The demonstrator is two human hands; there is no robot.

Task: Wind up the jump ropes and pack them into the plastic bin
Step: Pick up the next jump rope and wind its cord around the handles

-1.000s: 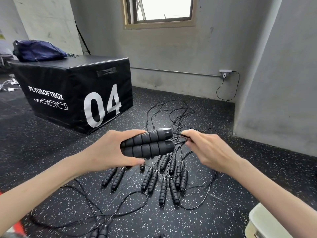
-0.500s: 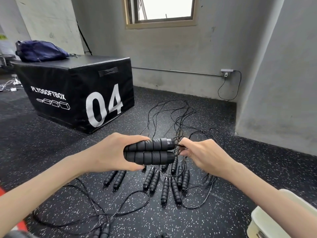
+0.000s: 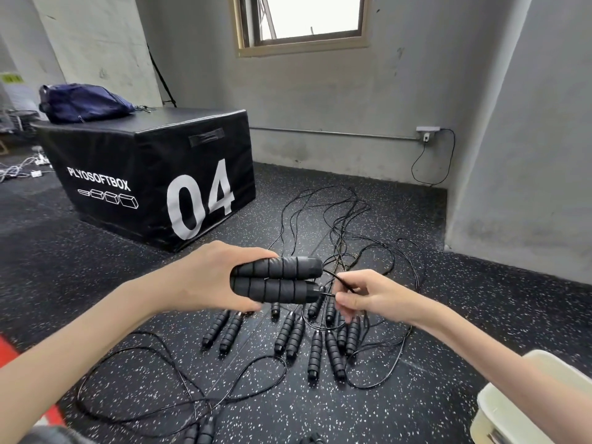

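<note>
Gripping 2 black foam handles (image 3: 277,279) stacked 1 above the other, the left hand (image 3: 211,278) wraps fingers over the top and thumb underneath, with the cap ends poking out toward the right hand (image 3: 363,296). That right hand sits just beside those caps, thumb and fingertips pinching the thin black cord (image 3: 339,281) where it leaves the handles. Below the grip, more jump-rope handles (image 3: 315,344) lie in pairs on the speckled black floor (image 3: 400,408), their cords (image 3: 333,216) trailing away beyond the hands toward the wall and looping nearer the person on the left. Down past the right forearm, at the frame's corner, sits the pale plastic bin (image 3: 512,408), well apart from the held handles. Beyond the left hand stands a black box marked "04" (image 3: 160,174), a blue bag (image 3: 83,104) on top.
</note>
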